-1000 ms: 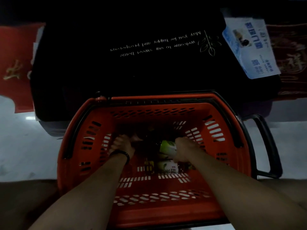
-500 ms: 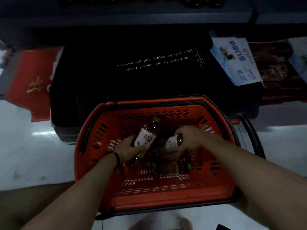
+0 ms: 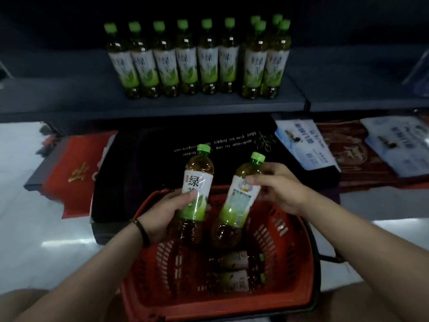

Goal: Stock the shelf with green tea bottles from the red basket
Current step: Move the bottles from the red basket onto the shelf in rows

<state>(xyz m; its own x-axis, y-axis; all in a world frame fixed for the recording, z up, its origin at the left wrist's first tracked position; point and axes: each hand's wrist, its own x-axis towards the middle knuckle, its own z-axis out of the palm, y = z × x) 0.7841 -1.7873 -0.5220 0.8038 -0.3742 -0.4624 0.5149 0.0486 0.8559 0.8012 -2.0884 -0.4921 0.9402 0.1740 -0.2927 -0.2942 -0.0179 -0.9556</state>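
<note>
Dim shop aisle, pale glossy floor (image 3: pixel 46 228), grey shelf (image 3: pixel 162 105) across the top. Row of green tea bottles (image 3: pixel 197 59) standing upright on that shelf, green caps up, white-and-green labels facing out, two more tucked behind at the right end. Below the shelf, flat on the floor: black doormat (image 3: pixel 151 170) with upside-down white lettering, red mat (image 3: pixel 76 173) to its left, dark red patterned mat (image 3: pixel 352 159) to its right, blue-and-white leaflets (image 3: pixel 304 142) lying on top. Red basket (image 3: pixel 290 263) nearest the camera, slotted walls, black handle down at its right side, two bottles lying on their sides (image 3: pixel 234 273) at its bottom. Left hand (image 3: pixel 160 212), dark band at the wrist, fingers wrapped around the lower label of a near-upright bottle (image 3: pixel 197 182), thumb pressed on the front. Right hand (image 3: pixel 281 187) pinching the second bottle (image 3: pixel 241 194) high on its label between thumb and fingertips, bottle leaning right. Both held bottles lifted above the basket, side by side, just apart, caps toward the shelf.
</note>
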